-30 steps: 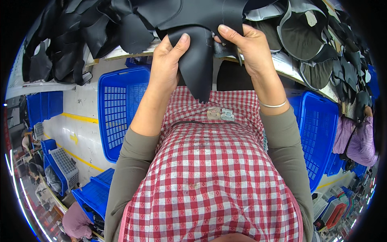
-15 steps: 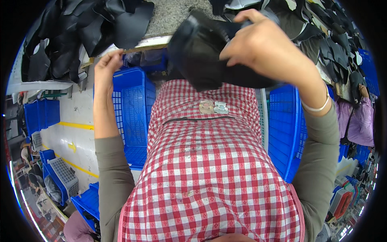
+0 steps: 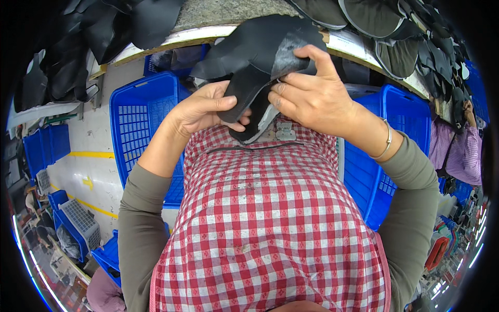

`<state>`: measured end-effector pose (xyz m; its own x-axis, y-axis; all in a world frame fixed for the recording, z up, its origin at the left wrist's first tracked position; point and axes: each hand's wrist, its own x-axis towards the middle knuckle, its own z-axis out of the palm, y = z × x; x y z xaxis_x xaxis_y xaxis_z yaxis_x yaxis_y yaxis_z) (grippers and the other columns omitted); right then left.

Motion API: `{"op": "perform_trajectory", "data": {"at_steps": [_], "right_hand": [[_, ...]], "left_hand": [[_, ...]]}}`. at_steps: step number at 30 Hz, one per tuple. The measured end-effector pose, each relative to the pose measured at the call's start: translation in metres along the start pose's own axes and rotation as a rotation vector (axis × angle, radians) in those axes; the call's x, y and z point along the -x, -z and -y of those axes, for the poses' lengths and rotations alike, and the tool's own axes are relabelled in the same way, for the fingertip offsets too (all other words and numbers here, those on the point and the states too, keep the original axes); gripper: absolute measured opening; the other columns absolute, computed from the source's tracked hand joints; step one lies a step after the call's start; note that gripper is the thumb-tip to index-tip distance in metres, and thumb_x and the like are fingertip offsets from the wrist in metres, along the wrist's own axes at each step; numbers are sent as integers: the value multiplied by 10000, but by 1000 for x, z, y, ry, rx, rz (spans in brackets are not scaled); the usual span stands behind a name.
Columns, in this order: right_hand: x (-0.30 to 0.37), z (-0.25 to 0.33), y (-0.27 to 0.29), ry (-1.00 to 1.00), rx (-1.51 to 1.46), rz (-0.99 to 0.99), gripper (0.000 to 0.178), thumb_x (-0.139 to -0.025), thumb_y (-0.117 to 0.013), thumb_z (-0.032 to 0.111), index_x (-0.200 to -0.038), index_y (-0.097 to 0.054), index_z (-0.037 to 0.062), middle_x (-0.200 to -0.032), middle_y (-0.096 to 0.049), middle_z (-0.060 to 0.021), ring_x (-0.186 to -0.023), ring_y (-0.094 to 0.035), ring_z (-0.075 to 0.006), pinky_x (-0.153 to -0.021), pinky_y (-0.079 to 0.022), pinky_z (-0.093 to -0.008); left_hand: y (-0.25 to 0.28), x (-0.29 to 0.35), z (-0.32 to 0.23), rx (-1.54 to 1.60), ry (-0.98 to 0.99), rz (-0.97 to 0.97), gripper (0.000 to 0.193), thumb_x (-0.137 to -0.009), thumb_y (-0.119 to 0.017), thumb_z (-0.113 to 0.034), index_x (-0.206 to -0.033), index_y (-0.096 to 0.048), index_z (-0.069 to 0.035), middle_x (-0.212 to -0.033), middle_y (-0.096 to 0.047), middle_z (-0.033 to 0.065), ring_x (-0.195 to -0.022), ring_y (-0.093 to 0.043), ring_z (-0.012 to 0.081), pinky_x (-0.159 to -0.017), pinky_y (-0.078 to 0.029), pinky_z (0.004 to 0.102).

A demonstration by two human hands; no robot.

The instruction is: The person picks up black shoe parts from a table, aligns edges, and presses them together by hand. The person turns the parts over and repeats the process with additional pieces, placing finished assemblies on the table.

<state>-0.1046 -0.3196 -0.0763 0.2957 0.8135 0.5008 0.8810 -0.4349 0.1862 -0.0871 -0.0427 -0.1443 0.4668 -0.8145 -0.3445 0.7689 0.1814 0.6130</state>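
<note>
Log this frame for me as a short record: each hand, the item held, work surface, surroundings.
Left hand: holds a flap of the black piece, thumb on top
Right hand: grips the same piece beside its grey patch
Item state: bent, partly overlapping the table edge in view
Worktable: ahead, with loose black pieces left and lined pieces right
Baskets: blue basket at left, another blue basket at right
Clothing: checked apron, olive sleeves
Co-worker: purple sleeve, far right

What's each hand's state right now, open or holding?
Left hand: closed, holding a flap of the black piece.
Right hand: closed on the same piece, beside its grey patch.
</note>
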Motion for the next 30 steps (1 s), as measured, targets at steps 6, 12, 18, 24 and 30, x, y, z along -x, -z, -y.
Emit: {"op": "perform_trajectory", "data": {"at_steps": [6, 12, 18, 24, 30], "right_hand": [[14, 11, -6, -99, -32, 215, 112, -714, -751, 171, -808, -747, 108, -763, -666, 37, -952, -656, -135, -1122, -381, -674], [17, 25, -4, -168, -150, 296, 157, -672, -724, 163, -816, -758, 109, -712, -628, 41, -832, -593, -146, -904, -451, -482], [12, 28, -12, -198, -153, 237, 93, -659, -720, 159, -741, -734, 116, -643, -588, 29, -779, -566, -155, -878, -440, -415], [16, 42, -35, -238, -118, 193, 73, -670, -766, 184, -695, -729, 126, -606, -617, 3, -736, -589, -172, -876, -430, -371], [42, 28, -47, -1117, -1079, 331, 251, -798, -884, 213, -921, -718, 71, -789, -769, -64, -706, -706, -137, -706, -526, -291]], "left_hand": [[11, -12, 27, -835, -190, -400, 509, -859, -822, -89, -1273, -563, 56, -1100, -735, 188, -1040, -734, 237, -828, -591, 350], [-19, -11, 23, -1702, -341, -664, 408, -832, -749, -53, -1215, -616, -12, -1075, -710, 220, -996, -694, 403, -842, -563, 482], [-50, 2, -10, -1234, -517, -415, 303, -906, -724, -16, -1209, -707, -14, -1114, -733, 118, -969, -727, 234, -873, -580, 331], [-30, -37, 27, -1256, -305, -448, 193, -948, -720, -134, -1032, -714, 40, -847, -699, 171, -808, -681, 214, -716, -546, 363], [2, -36, 46, -753, -253, -358, 179, -928, -752, -18, -1099, -770, 32, -910, -759, 10, -825, -661, 49, -719, -548, 213]]}}
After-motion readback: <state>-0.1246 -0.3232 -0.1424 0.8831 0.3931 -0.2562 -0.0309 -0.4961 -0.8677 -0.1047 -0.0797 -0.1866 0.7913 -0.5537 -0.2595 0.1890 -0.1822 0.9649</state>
